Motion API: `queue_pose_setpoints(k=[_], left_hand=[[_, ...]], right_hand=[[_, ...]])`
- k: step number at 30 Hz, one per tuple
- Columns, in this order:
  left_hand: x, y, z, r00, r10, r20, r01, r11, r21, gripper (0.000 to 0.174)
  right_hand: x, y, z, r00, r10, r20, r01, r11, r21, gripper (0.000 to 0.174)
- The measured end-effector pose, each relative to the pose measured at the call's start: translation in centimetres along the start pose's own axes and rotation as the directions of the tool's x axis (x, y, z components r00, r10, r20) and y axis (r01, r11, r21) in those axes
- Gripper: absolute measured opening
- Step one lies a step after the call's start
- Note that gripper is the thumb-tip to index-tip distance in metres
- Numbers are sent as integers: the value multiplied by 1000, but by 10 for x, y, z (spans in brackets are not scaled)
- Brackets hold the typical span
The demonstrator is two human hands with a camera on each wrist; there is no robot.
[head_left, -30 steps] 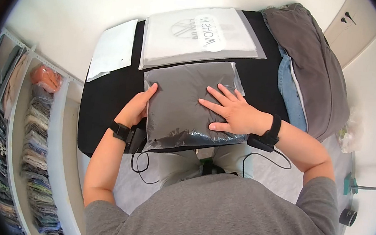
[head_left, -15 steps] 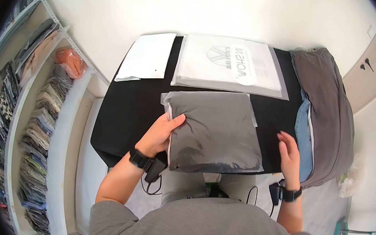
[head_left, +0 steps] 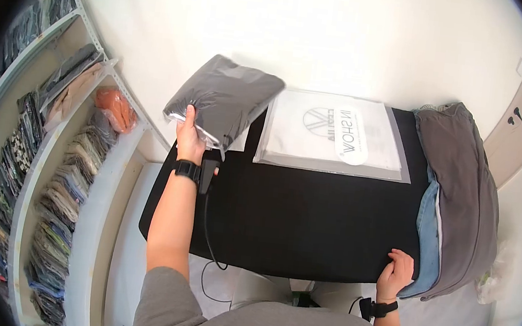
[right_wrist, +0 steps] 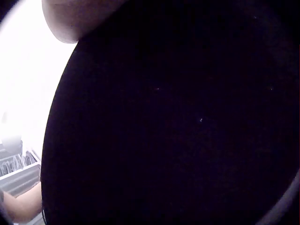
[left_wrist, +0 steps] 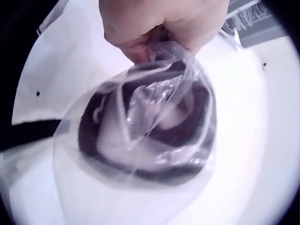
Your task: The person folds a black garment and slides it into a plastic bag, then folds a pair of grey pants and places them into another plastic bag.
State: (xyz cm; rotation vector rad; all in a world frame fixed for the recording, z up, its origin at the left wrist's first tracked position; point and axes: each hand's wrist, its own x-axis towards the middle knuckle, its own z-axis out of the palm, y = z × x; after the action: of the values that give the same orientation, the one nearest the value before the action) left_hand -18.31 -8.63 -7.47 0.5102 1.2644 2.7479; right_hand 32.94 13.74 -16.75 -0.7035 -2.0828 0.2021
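In the head view my left hand (head_left: 190, 145) grips a folded dark grey garment in a clear plastic bag (head_left: 227, 92) by its near edge, thumb on top. The bag is tilted and raised over the table's back left corner. From the left wrist view, the fingers (left_wrist: 136, 49) pinch the gathered plastic, and the rolled folds of the garment show through the bag (left_wrist: 145, 159). My right hand (head_left: 395, 274) rests at the front right of the black table (head_left: 305, 225), fingers loosely bent, holding nothing, beside folded blue jeans (head_left: 429, 238).
A stack of printed clear bags (head_left: 294, 154) lies at the back of the table. Part of a white packet (head_left: 235, 155) shows beneath the raised bag. Dark grey trousers (head_left: 460, 203) lie along the right edge. Shelves (head_left: 104, 204) of bagged clothes stand at left.
My left hand has lifted the bagged garment from the table's front towards the back left. My right hand has left the bag and come down at the table's front right. The head view has shifted.
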Motion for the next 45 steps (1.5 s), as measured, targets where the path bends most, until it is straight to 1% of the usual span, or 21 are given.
queue_pose_setpoints(k=[2,3,4,10,17,19,21,23,25,26,27,28,30,34,36,37,38,39,40,42,45], left_hand=[[33,-26,-37,998,31,-57,-31,1000,8,41],[43,-37,-59,961,-178,-211,210,967,143,41],[50,-47,-73,858,-345,-380,450,863,231,41],[57,-68,-82,847,-364,-388,446,883,146,38],[48,-77,-74,858,-288,-425,404,890,212,41],[51,-80,-83,869,-320,-377,424,875,232,51],[53,-78,-89,848,-373,-376,470,858,207,84],[40,-68,-82,906,-374,-198,412,888,204,106],[37,-74,-83,879,-388,-276,391,919,-50,112],[20,-73,-74,925,-269,-270,270,962,-34,110],[20,-82,-85,902,-256,-347,214,964,-156,100],[8,-86,-80,854,-219,-472,96,958,-270,65],[-15,-105,-88,897,-40,-440,-51,980,-191,31],[-74,-100,-32,846,-255,-467,53,914,-403,24],[-95,-100,-5,799,-348,-490,124,893,-433,25],[-103,-101,8,775,-416,-475,157,856,-493,26],[-110,-105,20,746,-492,-448,202,809,-552,27],[-117,-109,31,744,-526,-412,238,784,-573,29],[-123,-116,39,733,-555,-394,275,771,-574,29],[-136,-133,52,883,-407,-234,277,854,-440,30],[-144,-133,63,943,-297,-150,276,950,-142,35]], right_hand=[[0,0,2,1000,-2,-15,3,1000,7,19],[-1,1,1,1000,0,-8,0,1000,2,19],[-1,2,2,1000,1,-5,-1,1000,-3,19],[-1,0,2,1000,15,2,-15,1000,-27,20],[-1,-1,2,1000,21,0,-21,1000,-19,21],[-1,0,1,1000,13,-12,-13,1000,-5,21],[-2,1,2,1000,15,-16,-15,1000,-10,20],[-2,2,3,999,11,-37,-12,1000,-9,20],[1,-1,-1,999,19,-50,-21,999,-27,19],[2,-2,-3,999,23,-46,-25,999,-31,19],[0,0,-3,999,39,-38,-39,999,-12,19],[-3,1,-8,998,48,-47,-49,999,-18,19],[1,2,-1,998,20,-61,-20,1000,-4,19],[6,-2,1,993,95,-68,-91,994,59,14],[9,1,0,971,237,18,-238,963,124,12],[12,10,2,922,365,130,-385,902,194,12],[27,15,-1,844,420,333,-536,680,501,14],[44,15,-5,770,420,480,-632,401,663,21],[68,7,-19,626,476,618,-750,148,645,28],[100,30,-17,612,459,645,-711,-39,702,29],[139,87,2,563,582,586,-515,-307,800,29]])
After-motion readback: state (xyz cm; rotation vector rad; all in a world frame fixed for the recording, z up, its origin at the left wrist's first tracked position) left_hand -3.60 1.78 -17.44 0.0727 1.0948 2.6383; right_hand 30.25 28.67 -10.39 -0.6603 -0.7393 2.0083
